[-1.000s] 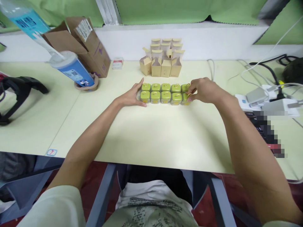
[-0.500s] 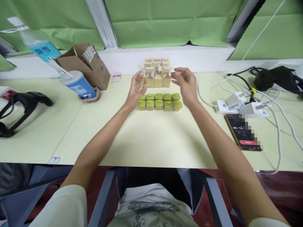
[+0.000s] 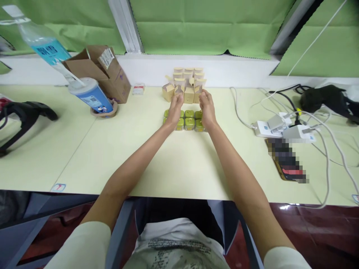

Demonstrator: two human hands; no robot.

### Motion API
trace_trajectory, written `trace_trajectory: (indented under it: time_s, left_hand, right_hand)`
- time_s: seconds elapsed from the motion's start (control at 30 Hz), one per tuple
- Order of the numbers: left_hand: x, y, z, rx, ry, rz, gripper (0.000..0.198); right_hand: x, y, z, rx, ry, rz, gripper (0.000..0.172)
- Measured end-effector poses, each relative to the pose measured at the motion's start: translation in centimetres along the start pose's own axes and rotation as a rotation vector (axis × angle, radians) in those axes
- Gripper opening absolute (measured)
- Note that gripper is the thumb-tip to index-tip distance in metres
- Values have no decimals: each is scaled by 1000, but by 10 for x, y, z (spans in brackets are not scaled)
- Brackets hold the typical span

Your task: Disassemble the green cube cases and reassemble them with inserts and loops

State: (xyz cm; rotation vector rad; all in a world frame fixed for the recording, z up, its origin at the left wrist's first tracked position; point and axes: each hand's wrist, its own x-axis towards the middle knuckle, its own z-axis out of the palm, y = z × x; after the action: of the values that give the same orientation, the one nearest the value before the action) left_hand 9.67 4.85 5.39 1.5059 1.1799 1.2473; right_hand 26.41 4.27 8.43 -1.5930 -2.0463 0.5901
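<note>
Both hands are at the front of a cluster of small open-topped cardboard boxes [image 3: 189,95]. My left hand [image 3: 174,111] has its fingers together against the left part of the front row. At the right end of that row, my right hand [image 3: 208,110] has its fingers curled against a box. The row is held between the two hands; the thumbs are partly hidden. Another small box [image 3: 168,92] stands turned at an angle, left of my left fingertips. Below the hands, green-lidded clear jars [image 3: 189,123] sit in two rows, partly covered by both hands.
On the left are a bottle [image 3: 49,48], a larger cardboard box [image 3: 117,84], a blue-and-white canister [image 3: 94,99] and a black strapped device [image 3: 25,116]. A small red-and-white box [image 3: 138,89] lies nearby. On the right are a power strip [image 3: 263,129], cables and a phone [image 3: 286,160].
My hands have moved inward from either side of the box cluster, onto its front row. The leftmost front box now shows clear of my left hand.
</note>
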Motion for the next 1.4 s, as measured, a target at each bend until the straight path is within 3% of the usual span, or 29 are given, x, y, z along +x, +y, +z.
trace_trajectory:
  time_s: [0.1,0.17,0.3,0.43,0.63,0.77,0.83,0.9,1.03,1.1,1.17,1.23,1.33,1.4]
  left_hand:
    - [-2,-3,2,8,4,-18,96]
    - [-3,-3,4,2,39,-19,86]
    - [-8,-2,7,23,70,-12,83]
    - [-11,-1,8,22,92,28,89]
    - [-12,-4,9,-49,81,13,85]
    - [-9,-9,11,-47,78,65,72]
    - [-8,-9,8,-19,56,76,65]
    - [-8,-5,3,82,-18,107,71]
    - [-8,12,-16,447,-288,287,118]
    - [-7,20,-22,579,-389,311,137]
    - [-7,24,-26,650,-450,274,149]
    - [-6,25,-26,681,-479,234,152]
    - [-5,23,-24,696,-473,223,149]
    - [-4,23,-23,692,-470,221,150]
  right_hand:
    - [0,3,1,368,169,169,76]
    - [-1,4,2,481,157,214,79]
    - [-1,9,9,411,172,189,94]
    - [3,17,15,248,90,150,113]
    - [7,28,19,648,95,144,116]
    - [2,24,21,719,110,132,104]
    - [0,19,21,696,145,152,102]
    - [-1,14,18,674,170,162,101]
    - [-1,9,-5,624,172,-5,74]
    - [-4,9,-26,468,92,-146,70]
    - [-9,9,-46,207,-40,-189,96]
    - [-14,9,-61,-27,-172,-129,116]
    - [-17,7,-66,-182,-302,-67,101]
    - [-17,6,-64,-200,-300,-73,92]
